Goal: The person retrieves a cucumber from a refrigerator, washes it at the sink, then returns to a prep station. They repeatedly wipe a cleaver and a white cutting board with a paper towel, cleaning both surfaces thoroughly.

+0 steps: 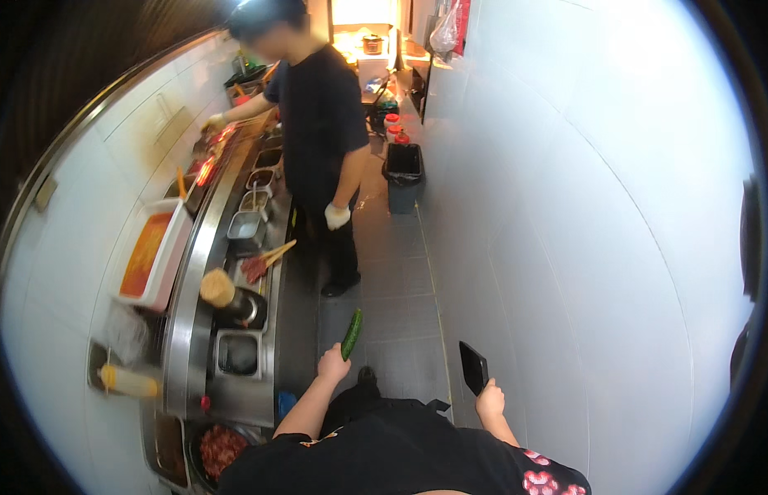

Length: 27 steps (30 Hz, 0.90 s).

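Observation:
My left hand (pixel 334 365) is closed around the lower end of a green cucumber (pixel 353 334), which points up and away over the tiled floor. On the other side, my right hand (pixel 490 399) grips a cleaver by its handle, its dark, broad blade (pixel 474 367) raised beside the white wall. The two hands are well apart. The steel counter (pixel 201 247) runs along the left, with a square steel container (pixel 238 354) nearest to my left hand.
A co-worker in dark clothes (pixel 322 111) and gloves stands ahead at a glowing grill (pixel 206 170). Skewered meat (pixel 254 269), a white tub of red-orange liquid (pixel 180 235) and a bowl of raw meat (pixel 222 448) are at left. A lined bin (pixel 402 195) stands on the floor ahead.

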Motion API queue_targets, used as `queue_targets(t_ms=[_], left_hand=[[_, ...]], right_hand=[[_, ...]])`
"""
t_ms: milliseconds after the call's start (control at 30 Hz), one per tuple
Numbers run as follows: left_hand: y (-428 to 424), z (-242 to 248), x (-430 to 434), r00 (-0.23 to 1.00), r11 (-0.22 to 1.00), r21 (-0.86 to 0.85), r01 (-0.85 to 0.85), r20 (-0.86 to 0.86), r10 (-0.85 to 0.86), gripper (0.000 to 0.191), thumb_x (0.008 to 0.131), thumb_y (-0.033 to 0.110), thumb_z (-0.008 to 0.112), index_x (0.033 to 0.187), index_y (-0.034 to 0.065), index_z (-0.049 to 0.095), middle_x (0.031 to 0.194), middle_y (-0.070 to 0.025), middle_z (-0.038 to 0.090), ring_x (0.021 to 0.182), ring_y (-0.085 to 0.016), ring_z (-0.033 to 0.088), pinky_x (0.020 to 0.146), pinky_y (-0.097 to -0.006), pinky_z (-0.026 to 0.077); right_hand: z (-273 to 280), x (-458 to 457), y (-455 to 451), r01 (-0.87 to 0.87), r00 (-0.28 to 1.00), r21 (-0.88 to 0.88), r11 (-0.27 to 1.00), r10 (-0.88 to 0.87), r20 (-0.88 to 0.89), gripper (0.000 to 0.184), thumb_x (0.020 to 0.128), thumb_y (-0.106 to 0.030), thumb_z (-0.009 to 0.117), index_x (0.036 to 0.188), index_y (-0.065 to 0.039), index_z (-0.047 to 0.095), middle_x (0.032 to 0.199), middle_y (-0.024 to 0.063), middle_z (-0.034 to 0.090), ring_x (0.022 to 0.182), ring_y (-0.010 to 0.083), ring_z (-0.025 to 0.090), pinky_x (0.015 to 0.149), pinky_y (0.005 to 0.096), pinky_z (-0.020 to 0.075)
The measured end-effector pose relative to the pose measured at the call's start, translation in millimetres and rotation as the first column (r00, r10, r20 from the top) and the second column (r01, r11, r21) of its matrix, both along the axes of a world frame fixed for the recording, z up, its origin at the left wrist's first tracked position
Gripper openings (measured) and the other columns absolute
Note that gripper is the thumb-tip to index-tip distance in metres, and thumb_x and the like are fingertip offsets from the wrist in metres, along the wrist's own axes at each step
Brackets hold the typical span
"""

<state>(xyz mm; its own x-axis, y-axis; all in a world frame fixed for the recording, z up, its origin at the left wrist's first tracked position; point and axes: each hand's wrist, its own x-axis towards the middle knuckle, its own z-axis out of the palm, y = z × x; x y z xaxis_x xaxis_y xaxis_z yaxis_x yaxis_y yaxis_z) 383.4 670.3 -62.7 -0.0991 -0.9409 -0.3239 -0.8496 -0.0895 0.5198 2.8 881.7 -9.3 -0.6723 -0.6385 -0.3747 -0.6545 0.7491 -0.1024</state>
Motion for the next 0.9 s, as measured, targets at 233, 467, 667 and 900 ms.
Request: queue_targets(t_ms=[233,467,667,900], left_hand=[[-237.7,24.2,-106.9,0.979,0.979,-0.013,0.204,0.005,-0.204,0.041,0.084,0.022,0.07,0.119,0.0066,0.057,0.102,-0.0243,0.069,0.098,-0.044,0.067,0.085,-0.0534,0.054],[-438.4,37.2,-238.7,0.977,0.983,-0.105,0.149,-0.138,-0.162,0.037,0.086,0.02,0.068,0.117,0.0057,0.055,0.103,-0.0244,0.069,0.099,-0.046,0.066,0.086,-0.0546,0.054],[-574.1,84.4,-296.7,0.945,0.965,-0.194,-0.174,-0.309,0.108,0.043,0.089,0.022,0.067,0.124,0.0032,0.051,0.105,-0.0256,0.068,0.099,-0.045,0.066,0.086,-0.0532,0.054],[-714.5,94.6,-295.4,0.832,0.847,-0.228,-0.481,-0.425,0.358,0.054,0.087,0.023,0.074,0.13,-0.0018,0.052,0.101,-0.0253,0.069,0.091,-0.041,0.07,0.075,-0.0486,0.056]], right_hand=[[-27.0,-58.6,-198.2,0.022,1.0,0.14,0.99,-0.023,0.006,0.024,0.091,-0.012,0.062,0.111,-0.001,0.061,0.112,0.024,0.07,0.107,0.0414,0.069,0.092,0.0475,0.0564],[-17.9,-122.4,-540.5,-0.155,0.988,-0.124,0.98,0.154,-0.015,0.021,0.09,-0.011,0.061,0.109,-0.002,0.06,0.102,0.0252,0.071,0.098,0.0439,0.069,0.082,0.0531,0.0571],[133.6,-113.0,-872.7,-0.53,0.84,-0.51,0.678,0.503,-0.204,0.035,0.088,-0.004,0.061,0.121,-0.001,0.054,0.088,0.0283,0.069,0.081,0.049,0.068,0.074,0.0572,0.0554],[286.1,-79.8,-1142.3,-0.559,0.747,-0.787,0.262,0.571,-0.34,0.029,0.095,-0.011,0.06,0.121,0.001,0.057,0.088,0.0308,0.068,0.084,0.0499,0.066,0.072,0.057,0.0509]])
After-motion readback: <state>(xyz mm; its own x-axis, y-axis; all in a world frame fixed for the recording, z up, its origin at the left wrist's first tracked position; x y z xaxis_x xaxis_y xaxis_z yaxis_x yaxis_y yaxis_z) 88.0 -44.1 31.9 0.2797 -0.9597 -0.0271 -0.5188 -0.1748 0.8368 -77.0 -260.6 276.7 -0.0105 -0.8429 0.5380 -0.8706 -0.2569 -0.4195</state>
